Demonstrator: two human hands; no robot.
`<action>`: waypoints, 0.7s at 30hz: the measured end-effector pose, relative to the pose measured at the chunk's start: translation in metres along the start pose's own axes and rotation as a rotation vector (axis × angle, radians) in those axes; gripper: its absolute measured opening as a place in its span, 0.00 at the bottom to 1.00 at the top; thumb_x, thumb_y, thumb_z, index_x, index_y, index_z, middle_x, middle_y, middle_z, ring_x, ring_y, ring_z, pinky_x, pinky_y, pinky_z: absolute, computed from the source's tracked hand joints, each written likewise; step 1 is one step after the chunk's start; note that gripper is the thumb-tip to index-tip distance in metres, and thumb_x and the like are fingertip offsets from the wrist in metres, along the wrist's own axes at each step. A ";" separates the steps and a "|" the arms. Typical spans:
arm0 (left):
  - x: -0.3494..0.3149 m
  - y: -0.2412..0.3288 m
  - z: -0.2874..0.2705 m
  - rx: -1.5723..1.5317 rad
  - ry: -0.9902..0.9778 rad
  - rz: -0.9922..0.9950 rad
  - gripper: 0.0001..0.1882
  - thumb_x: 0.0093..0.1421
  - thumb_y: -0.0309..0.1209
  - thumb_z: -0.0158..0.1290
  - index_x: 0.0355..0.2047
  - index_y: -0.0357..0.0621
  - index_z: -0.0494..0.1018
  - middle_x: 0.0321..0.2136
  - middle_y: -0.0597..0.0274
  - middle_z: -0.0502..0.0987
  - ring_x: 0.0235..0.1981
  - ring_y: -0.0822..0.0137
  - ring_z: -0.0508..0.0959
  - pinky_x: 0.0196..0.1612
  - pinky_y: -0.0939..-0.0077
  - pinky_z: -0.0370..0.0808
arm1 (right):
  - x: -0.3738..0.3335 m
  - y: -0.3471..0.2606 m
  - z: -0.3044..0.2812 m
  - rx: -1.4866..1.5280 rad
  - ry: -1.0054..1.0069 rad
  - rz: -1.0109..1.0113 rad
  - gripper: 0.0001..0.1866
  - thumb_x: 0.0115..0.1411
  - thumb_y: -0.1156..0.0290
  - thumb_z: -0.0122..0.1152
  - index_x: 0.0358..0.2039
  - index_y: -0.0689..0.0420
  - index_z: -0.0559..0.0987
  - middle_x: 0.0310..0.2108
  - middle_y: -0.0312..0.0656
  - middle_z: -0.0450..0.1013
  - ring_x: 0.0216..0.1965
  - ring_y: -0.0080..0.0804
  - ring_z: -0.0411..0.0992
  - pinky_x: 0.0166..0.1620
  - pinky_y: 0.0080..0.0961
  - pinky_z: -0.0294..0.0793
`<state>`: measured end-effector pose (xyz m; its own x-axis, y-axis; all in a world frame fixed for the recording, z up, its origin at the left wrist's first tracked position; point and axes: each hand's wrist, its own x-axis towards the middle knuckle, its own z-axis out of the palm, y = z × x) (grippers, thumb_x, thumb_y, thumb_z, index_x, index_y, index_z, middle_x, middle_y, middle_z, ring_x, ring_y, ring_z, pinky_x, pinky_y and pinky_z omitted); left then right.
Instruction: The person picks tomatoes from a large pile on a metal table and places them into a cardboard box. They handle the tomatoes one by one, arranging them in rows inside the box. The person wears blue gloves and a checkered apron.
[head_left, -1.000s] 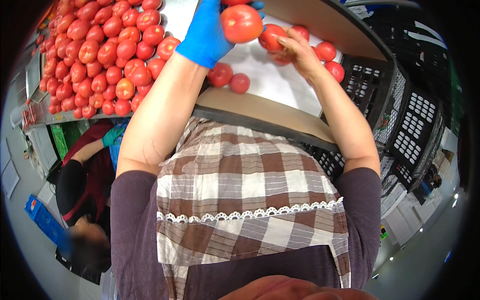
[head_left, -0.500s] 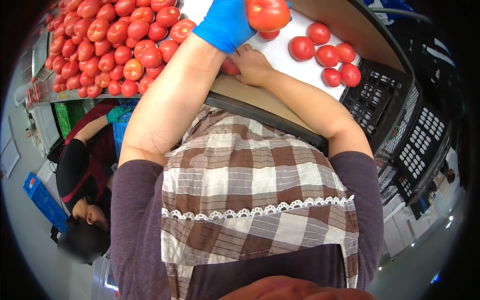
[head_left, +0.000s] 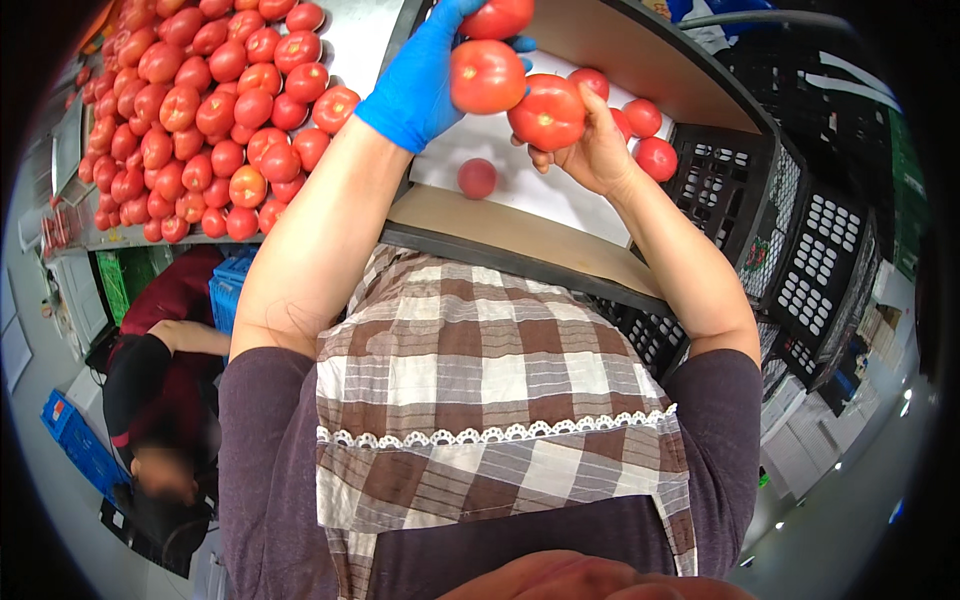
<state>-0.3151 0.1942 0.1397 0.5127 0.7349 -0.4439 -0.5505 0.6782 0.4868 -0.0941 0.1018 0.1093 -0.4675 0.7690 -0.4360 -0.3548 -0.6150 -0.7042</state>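
Note:
My left hand point(head_left: 415, 85), in a blue glove, is closed around two tomatoes: one red tomato point(head_left: 487, 77) faces me, and another tomato point(head_left: 497, 16) sits farther up by the fingers. Close beside it, my bare right hand point(head_left: 598, 150) grips a tomato point(head_left: 547, 112) from its right side, its thumb along the top. Both hands are above a cardboard-lined crate point(head_left: 520, 235) with white paper on its bottom. A single tomato point(head_left: 477, 178) lies in the crate's near left part. Several more, including a tomato point(head_left: 655, 158), lie toward its right side, some partly covered by my right hand.
A large heap of tomatoes point(head_left: 180, 108) covers the table at the left. Black plastic crates point(head_left: 820, 250) stand at the right. On the lower left, a co-worker point(head_left: 165, 390) bends beside blue crates point(head_left: 232, 290) and a green crate point(head_left: 125, 275).
My right hand has lifted from the crate's near left part and moved right, now holding a tomato up. A second tomato has come into sight in my left hand. The whole view has shifted slightly.

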 end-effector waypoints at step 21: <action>-0.014 -0.001 0.010 -0.032 -0.283 -0.184 0.32 0.67 0.53 0.53 0.60 0.40 0.65 0.52 0.50 0.76 0.48 0.57 0.82 0.45 0.56 0.86 | 0.000 -0.034 0.029 -0.374 0.495 -0.362 0.28 0.77 0.48 0.36 0.42 0.61 0.75 0.21 0.41 0.70 0.19 0.25 0.66 0.26 0.24 0.69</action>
<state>-0.3149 0.1836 0.1534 0.7654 0.5726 -0.2938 -0.4497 0.8024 0.3922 -0.1054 0.1172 0.1494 0.0809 0.9568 -0.2793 -0.0753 -0.2735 -0.9589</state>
